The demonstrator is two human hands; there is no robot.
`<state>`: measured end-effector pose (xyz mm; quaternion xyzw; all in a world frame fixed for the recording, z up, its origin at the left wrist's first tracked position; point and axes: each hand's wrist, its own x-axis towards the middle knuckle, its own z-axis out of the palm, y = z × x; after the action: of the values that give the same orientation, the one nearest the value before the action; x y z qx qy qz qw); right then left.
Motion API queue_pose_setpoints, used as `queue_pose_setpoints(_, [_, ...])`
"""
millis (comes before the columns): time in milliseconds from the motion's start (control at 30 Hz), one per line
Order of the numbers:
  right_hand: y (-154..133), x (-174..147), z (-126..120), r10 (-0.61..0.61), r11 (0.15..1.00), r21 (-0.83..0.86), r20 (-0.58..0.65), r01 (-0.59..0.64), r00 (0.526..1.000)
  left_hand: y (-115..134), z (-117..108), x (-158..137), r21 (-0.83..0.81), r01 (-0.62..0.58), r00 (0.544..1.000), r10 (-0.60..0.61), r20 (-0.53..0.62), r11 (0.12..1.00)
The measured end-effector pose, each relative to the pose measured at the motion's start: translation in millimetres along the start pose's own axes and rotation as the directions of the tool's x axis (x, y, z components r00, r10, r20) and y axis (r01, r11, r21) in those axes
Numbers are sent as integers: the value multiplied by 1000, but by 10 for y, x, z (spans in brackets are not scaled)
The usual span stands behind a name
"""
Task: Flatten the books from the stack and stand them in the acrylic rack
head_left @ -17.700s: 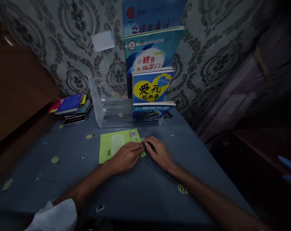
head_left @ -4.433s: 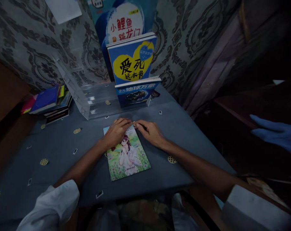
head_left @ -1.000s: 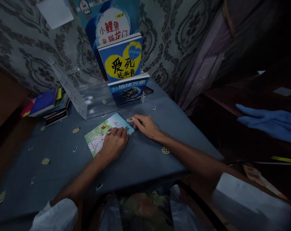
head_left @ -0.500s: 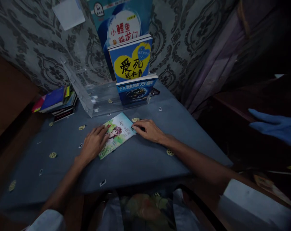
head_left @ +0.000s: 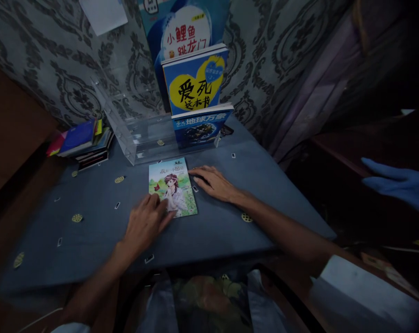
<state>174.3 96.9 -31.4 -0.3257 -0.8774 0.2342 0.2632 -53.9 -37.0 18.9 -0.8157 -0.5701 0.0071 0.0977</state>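
**Small book [head_left: 175, 190] lying flat and unclamped**

The small book is lying face up on the blue-grey table [head_left: 212, 238], just left of the frame's centre. I'm seeing the left hand [head_left: 145, 219] resting over its lower-left part, thumb standing apart from bent fingers, pinching nothing I can make out. The right hand [head_left: 214, 184] is lying half spread by the book's right edge; whether its fingertips are touching, I cannot tell.

I'm judging skew the main risk: uneven pushing could be turning the book, since nothing is pinning it firmly. A fingertip catching the cover could be creasing it.

Counting outward, I'm getting one clear stand [head_left: 122, 136], upper centre, holding three visible books: a teal book [head_left: 187, 36], a heart-covered book [head_left: 195, 85] and a globe book [head_left: 200, 132]. One pile [head_left: 80, 138] is sitting left, too overlapped for counting; one blue glove shape [head_left: 403, 182] is showing far right.
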Motion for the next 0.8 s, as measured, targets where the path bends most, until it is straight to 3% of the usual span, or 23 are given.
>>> queue_pose_setpoints(167, [-11,-15,-2,0,1000,-10,5,0,1000,238,160,83,-23,-191,969,185,-163,981])
queue_pose_setpoints(333, [-3,-39,11,13,1000,-16,10,-13,1000,311,185,169,0,-193,965,190,-180,981])
queue_pose_setpoints(467, [6,-46,26,-13,1000,-23,10,13,1000,208,153,183,-101,-200,968,181,-171,975])
queue_pose_setpoints(567, [-1,-53,38,-32,999,-33,10,33,999,9,212,182,-200,-117,981,83,-174,973])
queue_pose_setpoints(667, [-24,-64,56,-44,998,-38,2,44,999,-234,348,183,-268,105,977,-149,-151,958])
queue_pose_setpoints(733, [-43,-70,76,-56,998,-34,-13,56,998,-366,433,193,-361,235,952,-289,-103,902])
queue_pose_setpoints(800, [-56,-73,102,-61,998,-30,-29,61,998,-449,476,219,-542,294,927,-374,-41,788])
